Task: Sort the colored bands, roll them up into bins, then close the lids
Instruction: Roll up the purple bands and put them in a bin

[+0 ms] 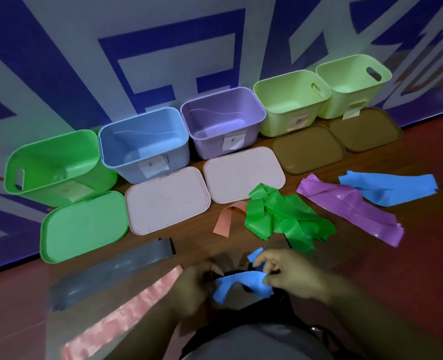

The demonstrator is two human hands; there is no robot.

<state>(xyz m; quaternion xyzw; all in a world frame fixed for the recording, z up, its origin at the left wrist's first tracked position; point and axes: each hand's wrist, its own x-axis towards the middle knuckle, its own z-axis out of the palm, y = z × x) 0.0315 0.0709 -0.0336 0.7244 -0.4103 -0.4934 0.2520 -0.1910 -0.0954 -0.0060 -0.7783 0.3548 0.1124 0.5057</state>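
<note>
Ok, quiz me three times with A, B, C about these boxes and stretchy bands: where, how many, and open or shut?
1. Where is the long purple stretchy band? A) in a bin B) on the floor, between the green band pile and the flat blue band C) on a lid
2. How many plastic bins stand by the wall? A) three B) seven C) five
3. Are the lids on? A) all off B) all on C) one on
B: it lies on the floor between them. C: green, blue, purple and two pale green. A: every flat lid lies in front of an open bin.
</note>
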